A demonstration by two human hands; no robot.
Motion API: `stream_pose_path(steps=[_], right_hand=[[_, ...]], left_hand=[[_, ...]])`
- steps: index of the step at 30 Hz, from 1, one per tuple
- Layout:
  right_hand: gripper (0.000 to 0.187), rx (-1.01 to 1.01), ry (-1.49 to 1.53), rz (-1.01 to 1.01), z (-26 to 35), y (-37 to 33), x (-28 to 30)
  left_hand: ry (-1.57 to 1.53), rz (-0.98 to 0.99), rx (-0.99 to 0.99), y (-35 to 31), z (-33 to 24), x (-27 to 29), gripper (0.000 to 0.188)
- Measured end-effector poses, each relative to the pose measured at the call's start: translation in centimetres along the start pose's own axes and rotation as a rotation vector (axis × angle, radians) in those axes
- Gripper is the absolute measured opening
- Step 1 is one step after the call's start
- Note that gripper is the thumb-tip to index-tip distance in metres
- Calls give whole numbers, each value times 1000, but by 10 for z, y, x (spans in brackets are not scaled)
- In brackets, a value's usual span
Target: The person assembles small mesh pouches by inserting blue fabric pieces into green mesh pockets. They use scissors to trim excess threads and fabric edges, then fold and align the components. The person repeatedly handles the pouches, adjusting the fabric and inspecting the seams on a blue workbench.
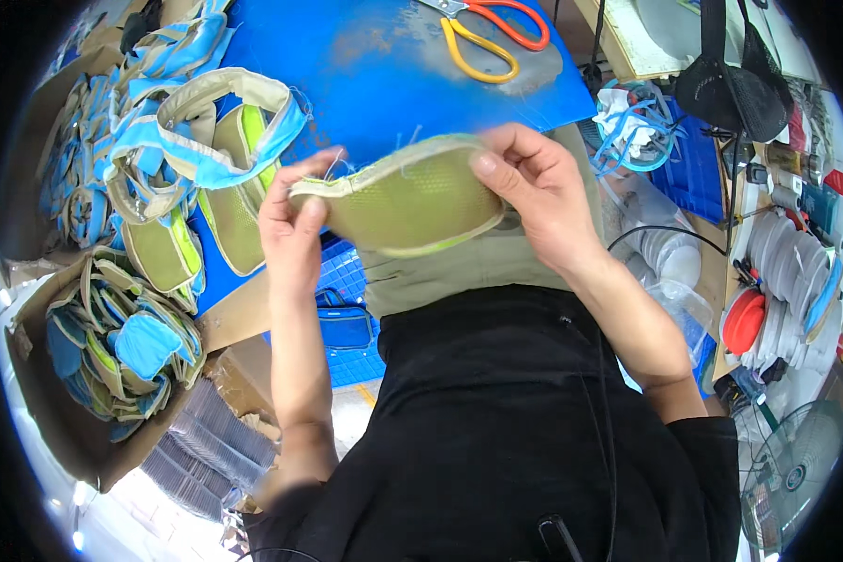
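Note:
Stretched between my two hands is an olive-green mesh fabric piece (417, 201) with pale edging and loose threads along its top. My left hand (297, 201) pinches its left end between thumb and fingers. At the other end, my right hand (534, 183) grips the upper corner, thumb on the near face. The piece is slightly blurred and hangs above my lap, at the near edge of a blue work surface (375, 84). Just left of it lie similar green fabric pieces (234, 220) and a looped band of blue and beige fabric (225, 140).
Scissors (482, 42) with red and yellow handles lie at the far side. Blue and beige fabric strips (84, 159) are heaped at left. Below them a cardboard box (94, 459) holds more sewn pieces. A fan (796, 473) and stacked white discs (787, 272) stand at right.

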State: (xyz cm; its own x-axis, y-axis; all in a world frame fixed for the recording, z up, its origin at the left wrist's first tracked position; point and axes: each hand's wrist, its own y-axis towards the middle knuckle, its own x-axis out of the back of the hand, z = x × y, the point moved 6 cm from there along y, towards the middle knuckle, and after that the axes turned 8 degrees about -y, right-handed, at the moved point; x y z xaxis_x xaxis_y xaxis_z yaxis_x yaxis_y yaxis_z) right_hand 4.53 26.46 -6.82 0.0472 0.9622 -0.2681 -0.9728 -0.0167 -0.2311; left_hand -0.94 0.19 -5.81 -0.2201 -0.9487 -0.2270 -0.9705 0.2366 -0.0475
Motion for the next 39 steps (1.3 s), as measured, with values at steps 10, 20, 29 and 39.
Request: stream_pose_path(steps=[10,20,29,39], right_hand=[[18,50,-187,146,21,-3,-17],[28,13,59,247,15,-2,-27],[29,83,-70,187,15,2,-26],[14,55,-18,205,34,1,-8]], left_hand=[[377,275,67,16,-32,-97,12],[-456,255,550,5,4,-93,19],[-105,267,322,4,-12,-90,18],[-521,13,152,8,-10,-50,6]])
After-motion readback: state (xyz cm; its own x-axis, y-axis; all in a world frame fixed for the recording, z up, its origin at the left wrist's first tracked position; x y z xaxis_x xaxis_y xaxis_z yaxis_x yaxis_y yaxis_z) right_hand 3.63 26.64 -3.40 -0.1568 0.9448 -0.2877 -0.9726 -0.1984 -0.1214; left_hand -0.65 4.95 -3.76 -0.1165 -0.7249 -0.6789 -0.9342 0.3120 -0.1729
